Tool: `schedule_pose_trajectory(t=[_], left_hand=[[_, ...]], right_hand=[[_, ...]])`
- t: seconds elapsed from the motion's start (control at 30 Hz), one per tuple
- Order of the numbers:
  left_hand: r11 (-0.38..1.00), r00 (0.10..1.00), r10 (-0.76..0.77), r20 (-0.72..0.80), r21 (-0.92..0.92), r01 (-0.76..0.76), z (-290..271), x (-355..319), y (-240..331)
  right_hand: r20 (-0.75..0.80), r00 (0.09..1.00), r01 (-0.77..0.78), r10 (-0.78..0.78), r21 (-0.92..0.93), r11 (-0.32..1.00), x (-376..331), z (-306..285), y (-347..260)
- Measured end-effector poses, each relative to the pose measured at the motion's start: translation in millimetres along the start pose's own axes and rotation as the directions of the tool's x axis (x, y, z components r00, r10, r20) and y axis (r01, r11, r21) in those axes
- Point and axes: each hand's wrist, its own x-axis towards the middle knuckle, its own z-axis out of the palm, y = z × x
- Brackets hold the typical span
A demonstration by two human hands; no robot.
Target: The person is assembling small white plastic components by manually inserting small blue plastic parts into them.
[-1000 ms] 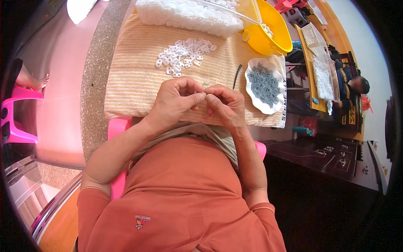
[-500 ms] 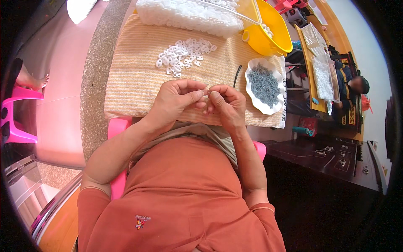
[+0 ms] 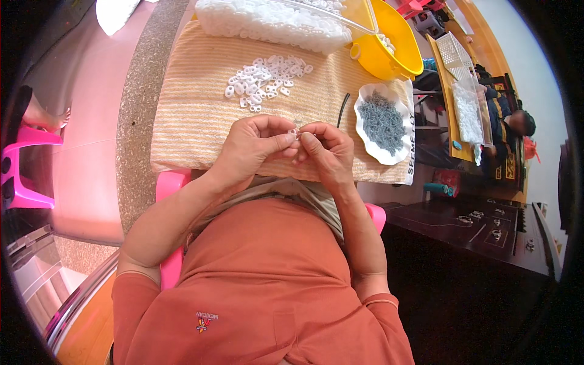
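Note:
My left hand [image 3: 250, 146] pinches a small white plastic piece with holes [image 3: 294, 133] between thumb and forefinger, above the near part of the cloth-covered table. Close beside it, my right hand [image 3: 330, 152] is closed in a pinch, its fingertips meeting the piece; whatever lies between those fingers is too small to make out. Beyond my hands lies a loose pile of similar white two-holed pieces [image 3: 261, 79]. To the right, a white scalloped dish [image 3: 367, 141] holds many small dark grey parts [image 3: 383, 121]. A thin black stick-like item [image 3: 343, 111] rests between dish and hands.
A clear bin of white pieces [image 3: 274, 25] and a yellow basin [image 3: 395, 61] stand at the far edge. A striped cloth [image 3: 188, 109] covers the table. On the left is a pink stool [image 3: 30, 143]; at far right, a person [image 3: 502, 121] sits by another table.
The white piece shows more clearly between my fingertips now. My right hand has shifted very slightly left; the objects on the table have stayed put.

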Motion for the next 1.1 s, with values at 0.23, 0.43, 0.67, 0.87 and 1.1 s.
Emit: schedule_pose_trajectory(t=[0.23,0.43,0.67,0.87,1.1], left_hand=[[1.000,1.000,-0.017,0.003,-0.003,0.017,-1.3,0.7,-2.4],[0.999,0.999,-0.035,-0.022,-0.009,0.035,-0.2,-0.2,-1.3],[0.998,0.999,-0.045,-0.026,-0.032,0.045,-1.1,0.0,-2.1],[0.998,0.998,-0.051,-0.038,-0.045,0.049,0.6,-0.8,-1.2],[0.998,0.998,-0.053,-0.042,-0.036,0.052,3.1,-1.4,-0.2]], right_hand=[[0.001,1.000,0.002,-0.002,0.000,1.000,0.1,1.5,-2.0],[0.013,1.000,-0.001,0.001,0.020,1.000,0.0,1.7,-1.6],[0.011,1.000,0.010,-0.010,0.021,1.000,-0.1,1.5,-0.3],[-0.013,1.000,0.006,-0.006,0.024,1.000,-0.5,2.8,-0.3],[-0.016,1.000,0.011,-0.011,0.016,1.000,-0.4,1.9,0.4]])
